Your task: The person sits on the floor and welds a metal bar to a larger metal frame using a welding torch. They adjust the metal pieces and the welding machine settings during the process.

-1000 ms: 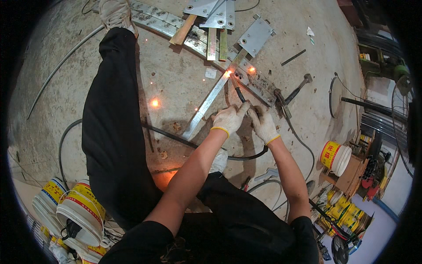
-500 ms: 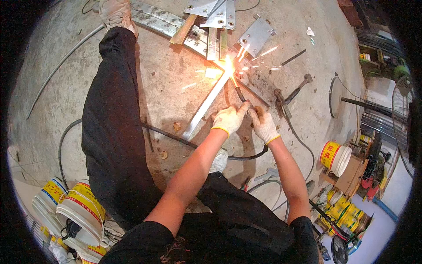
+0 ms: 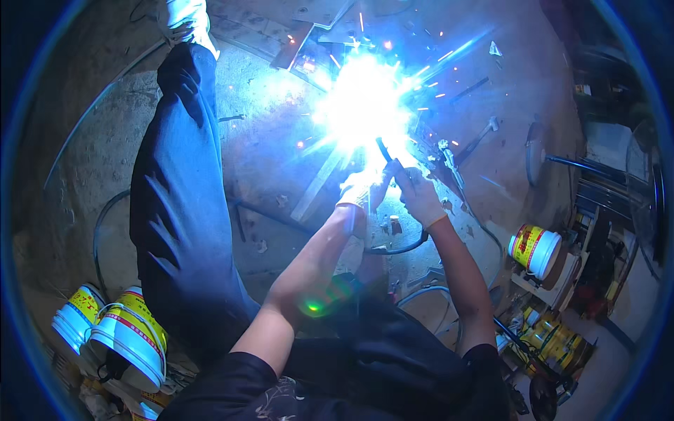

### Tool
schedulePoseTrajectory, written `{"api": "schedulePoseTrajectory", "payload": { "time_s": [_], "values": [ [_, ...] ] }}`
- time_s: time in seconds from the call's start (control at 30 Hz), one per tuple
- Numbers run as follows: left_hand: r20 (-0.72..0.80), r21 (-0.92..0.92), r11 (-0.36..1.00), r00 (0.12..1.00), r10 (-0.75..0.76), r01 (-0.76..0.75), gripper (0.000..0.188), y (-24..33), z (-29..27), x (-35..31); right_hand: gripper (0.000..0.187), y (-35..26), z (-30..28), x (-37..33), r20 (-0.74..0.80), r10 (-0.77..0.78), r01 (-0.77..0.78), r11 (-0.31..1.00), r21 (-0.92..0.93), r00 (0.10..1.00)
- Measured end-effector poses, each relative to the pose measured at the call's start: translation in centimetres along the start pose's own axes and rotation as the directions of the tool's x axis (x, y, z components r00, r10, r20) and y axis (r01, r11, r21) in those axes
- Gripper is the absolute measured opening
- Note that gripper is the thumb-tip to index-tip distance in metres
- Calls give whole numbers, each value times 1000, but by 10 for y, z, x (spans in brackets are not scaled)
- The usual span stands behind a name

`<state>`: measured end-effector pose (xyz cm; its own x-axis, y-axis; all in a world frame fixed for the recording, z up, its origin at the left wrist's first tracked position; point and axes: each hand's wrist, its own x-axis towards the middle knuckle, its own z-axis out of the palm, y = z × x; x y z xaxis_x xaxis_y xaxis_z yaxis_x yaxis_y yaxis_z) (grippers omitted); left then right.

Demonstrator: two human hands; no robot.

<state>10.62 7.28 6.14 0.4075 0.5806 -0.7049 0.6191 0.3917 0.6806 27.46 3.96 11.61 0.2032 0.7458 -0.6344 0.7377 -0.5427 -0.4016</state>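
Both gloved hands meet on a black welding torch [image 3: 383, 149], whose tip points into a blinding blue-white glare. My right hand [image 3: 421, 198] wraps round its handle. Beside it, my left hand [image 3: 361, 191] has its fingers closed at the torch, partly washed out by the light. From below the right hand the torch's black cable [image 3: 400, 250] curves away to the left. A flat metal bar [image 3: 317, 186] slants from the floor up into the glare, left of my left hand. The torch tip and the joint under it are hidden by the brightness.
Right of the glare lie a hammer [image 3: 483, 135] and a clamp [image 3: 448, 156] with its lead. Metal plates [image 3: 326, 12] lie dimly at the far side. White-and-yellow buckets [image 3: 133, 330] stand lower left, another bucket [image 3: 535, 251] at right. My outstretched trouser leg [image 3: 175, 203] borders the left.
The small orange flash at the torch tip has grown into a large blue-white arc glare with scattered sparks. Surroundings look darker and bluer. Both hands stay nearly in place.
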Motion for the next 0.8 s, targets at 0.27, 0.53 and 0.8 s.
{"api": "schedulePoseTrajectory", "payload": {
  "time_s": [0.27, 0.53, 0.8],
  "values": [
    [58, 181, 983, 998, 25, -35, 54, -21, 30, 30, 36, 15, 3, -1, -126, -277, 288, 955, 76, 953],
    [39, 307, 933, 982, 184, -187, 47, -29, 32, 30, 49, 10, 3, 0, -108, -191, 200, 977, 80, 976],
    [-55, 139, 956, 962, 267, -257, 74, -10, 4, -2, 45, 18, 7, 5, -149, -250, 254, 967, 9, 957]
  ]
}}
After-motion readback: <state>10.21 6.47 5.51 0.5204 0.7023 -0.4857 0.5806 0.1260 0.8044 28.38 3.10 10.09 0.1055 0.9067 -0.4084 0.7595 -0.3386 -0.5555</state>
